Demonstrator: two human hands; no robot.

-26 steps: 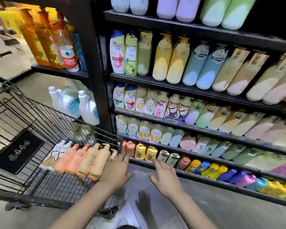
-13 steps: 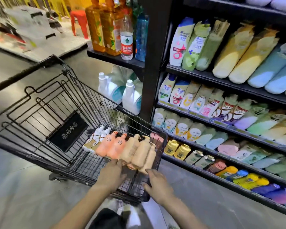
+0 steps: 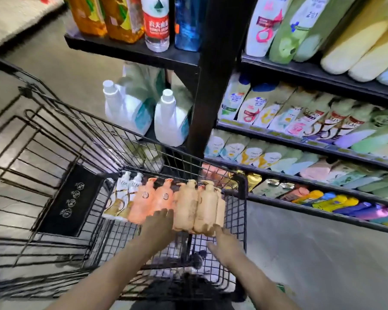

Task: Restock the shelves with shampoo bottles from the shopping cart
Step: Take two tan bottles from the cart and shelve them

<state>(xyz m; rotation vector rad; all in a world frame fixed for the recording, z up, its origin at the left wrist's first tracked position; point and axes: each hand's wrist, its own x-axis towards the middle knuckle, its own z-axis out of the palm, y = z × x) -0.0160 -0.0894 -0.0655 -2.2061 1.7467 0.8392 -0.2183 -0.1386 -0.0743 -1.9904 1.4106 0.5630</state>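
Seven or so pump bottles (image 3: 186,204) lying flat in cart (image 3: 241,211) for easy pickup; left hand (image 3: 159,222), right hand (image 3: 224,242) reaching in, fingers loosely spread, gripping nothing.

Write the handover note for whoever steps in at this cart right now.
Left hand: open, fingers on the peach-orange pump bottles.
Right hand: open, at the base of the beige pump bottles.
Both sets and the white-and-gold pump bottles lie in the black wire shopping cart.
Done: nothing lifted out.
Left: grip bottles and move them to the black shelves.
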